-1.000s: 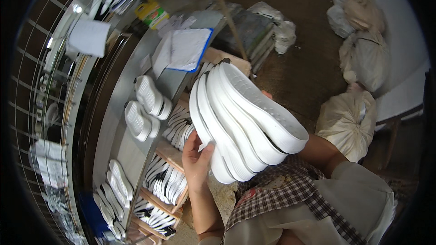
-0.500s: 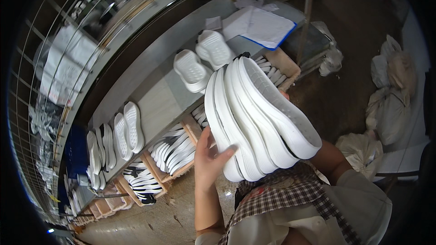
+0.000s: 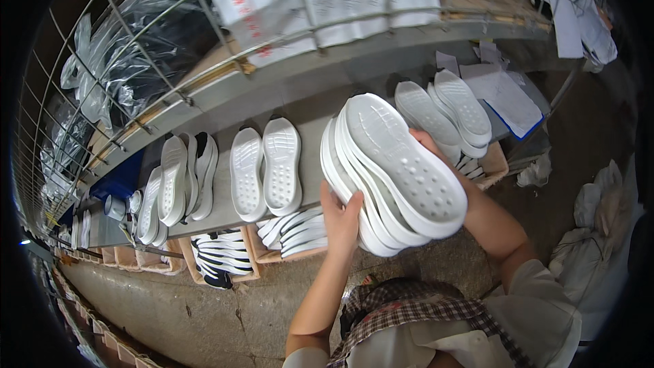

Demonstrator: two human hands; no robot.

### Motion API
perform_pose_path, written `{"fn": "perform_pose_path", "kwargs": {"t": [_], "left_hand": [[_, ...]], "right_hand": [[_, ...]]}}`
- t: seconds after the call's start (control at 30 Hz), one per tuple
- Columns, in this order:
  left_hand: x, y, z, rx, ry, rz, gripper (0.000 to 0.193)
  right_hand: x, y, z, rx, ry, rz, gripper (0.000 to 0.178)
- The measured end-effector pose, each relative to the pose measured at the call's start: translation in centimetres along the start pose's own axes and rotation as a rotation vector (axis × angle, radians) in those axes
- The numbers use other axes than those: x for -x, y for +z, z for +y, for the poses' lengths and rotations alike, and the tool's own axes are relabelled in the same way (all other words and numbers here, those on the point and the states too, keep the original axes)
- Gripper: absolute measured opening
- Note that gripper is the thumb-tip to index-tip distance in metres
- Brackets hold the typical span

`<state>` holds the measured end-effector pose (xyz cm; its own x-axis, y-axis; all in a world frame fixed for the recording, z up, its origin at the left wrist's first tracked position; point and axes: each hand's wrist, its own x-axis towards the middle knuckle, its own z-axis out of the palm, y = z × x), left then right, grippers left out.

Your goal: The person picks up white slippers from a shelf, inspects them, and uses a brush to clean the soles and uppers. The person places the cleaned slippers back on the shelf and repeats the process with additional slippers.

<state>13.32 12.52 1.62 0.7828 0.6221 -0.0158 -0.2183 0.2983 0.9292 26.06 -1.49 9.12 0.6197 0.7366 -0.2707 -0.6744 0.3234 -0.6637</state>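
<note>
Soles [image 3: 403,163] held between both hands, in front of worktop [image 3: 312,153]. Left hand [image 3: 343,218] grips lower-left side; right hand [image 3: 434,148] upper-right edge, fingers partly hidden. Long axis: upper left to lower right.

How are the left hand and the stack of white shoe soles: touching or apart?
Touching. The head view shows the left hand with its thumb against the stack of white shoe soles.

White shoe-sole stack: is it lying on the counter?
No, the left hand and right hand hold the shoe-sole stack between them.
</note>
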Motion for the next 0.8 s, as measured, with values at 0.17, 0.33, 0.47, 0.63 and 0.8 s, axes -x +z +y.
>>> {"fn": "perform_pose_path", "kwargs": {"t": [0.17,0.33,0.47,0.63,0.8], "left_hand": [[-7.2,-0.9,-2.2,0.049,-0.074,0.124,0.069],[-11.2,-1.1,-3.2,-0.049,-0.044,0.171,0.054],[-13.9,-2.9,-4.2,-0.034,-0.148,-0.001,0.053],[-13.6,-3.6,-3.0,-1.033,0.164,0.227,0.052],[-7.8,0.0,4.1,-0.313,0.278,-0.008,0.043]], "right_hand": [[-6.1,2.3,-3.8,0.376,0.290,0.121,0.029],[-11.2,1.0,-5.1,0.471,0.320,0.148,0.028],[-12.0,0.2,-5.3,0.446,0.276,0.128,0.028],[-11.9,1.2,-4.1,0.376,0.139,-0.010,0.034],[-9.5,2.7,-4.5,0.262,0.117,-0.072,0.031]]}}
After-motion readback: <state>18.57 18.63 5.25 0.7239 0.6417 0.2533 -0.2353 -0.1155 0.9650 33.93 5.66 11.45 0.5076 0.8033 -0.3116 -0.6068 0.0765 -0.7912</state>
